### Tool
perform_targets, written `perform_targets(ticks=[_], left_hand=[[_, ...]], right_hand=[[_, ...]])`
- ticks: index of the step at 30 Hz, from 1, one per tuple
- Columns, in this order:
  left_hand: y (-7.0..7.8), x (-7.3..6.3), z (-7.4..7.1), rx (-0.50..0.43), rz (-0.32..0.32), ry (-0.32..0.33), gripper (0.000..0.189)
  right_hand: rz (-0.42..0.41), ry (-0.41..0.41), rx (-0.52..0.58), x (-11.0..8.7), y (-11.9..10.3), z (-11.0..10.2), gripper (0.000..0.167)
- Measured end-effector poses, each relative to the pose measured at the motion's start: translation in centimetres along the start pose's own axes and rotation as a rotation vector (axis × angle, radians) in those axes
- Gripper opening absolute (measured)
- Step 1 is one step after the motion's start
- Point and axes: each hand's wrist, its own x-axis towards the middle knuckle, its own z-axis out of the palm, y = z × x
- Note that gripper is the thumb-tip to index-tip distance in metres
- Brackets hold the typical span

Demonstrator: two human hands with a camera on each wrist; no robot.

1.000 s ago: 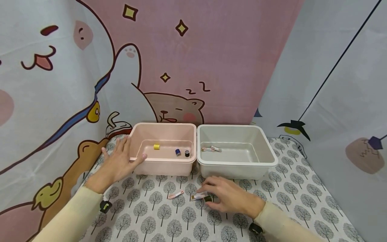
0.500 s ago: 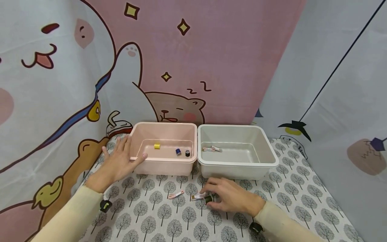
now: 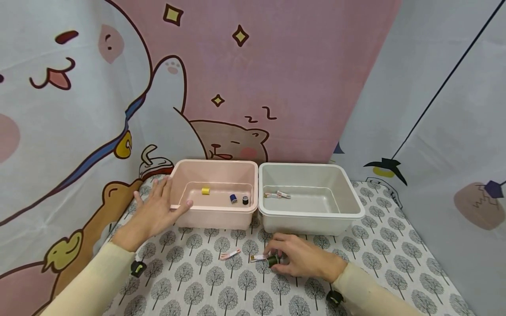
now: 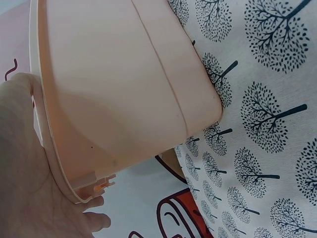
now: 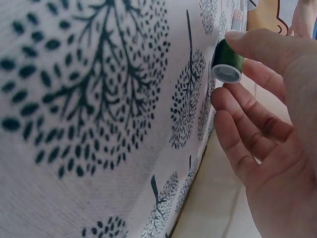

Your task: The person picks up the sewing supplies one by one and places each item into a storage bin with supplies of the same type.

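One green thread spool (image 3: 272,261), at the surface (image 3: 197,272) before the white bin (image 3: 312,222), looks secured now that my right hand (image 3: 302,256) has drawn in to pinch it, while my left hand (image 3: 154,212) rests unclenched on the pink bin (image 3: 217,218).

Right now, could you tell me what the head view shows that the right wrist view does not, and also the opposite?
Only the head view shows the inside of the pink tub, with a yellow spool, a blue spool and a black spool in it.

Only the right wrist view shows the hollow opening in one end of the green spool.

Both show the right hand with its fingers at the green spool, and the cloth printed with trees.
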Motion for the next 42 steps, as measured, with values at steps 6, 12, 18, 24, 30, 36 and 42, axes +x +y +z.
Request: perform_targets(ticks=[6,12,18,24,30,36,42], left_hand=[[0.1,0.0,-0.1,-0.003,-0.002,0.001,0.12],[0.1,0.0,0.0,0.0,0.003,0.005,0.119],[0.0,-0.1,0.1,-0.002,0.015,0.015,0.118],[0.0,-0.1,0.1,0.0,0.017,0.02,0.117],[0.0,-0.1,0.1,0.007,0.019,0.024,0.118],[-0.1,0.0,0.2,0.006,0.02,0.025,0.118],[0.0,0.0,0.2,0.006,0.018,0.026,0.118]], right_hand=[[0.007,-0.001,0.013,0.1,0.0,0.0,0.031],[-0.039,0.035,0.02,0.2,0.5,0.3,0.022],[-0.178,0.101,0.042,0.3,1.4,0.7,0.02],[-0.104,0.075,0.049,0.3,0.6,0.4,0.022],[-0.065,0.056,0.042,0.4,0.2,0.2,0.022],[-0.084,0.07,0.034,0.3,-0.1,-0.2,0.023],[-0.086,0.078,0.017,0.3,-0.4,-0.3,0.024]])
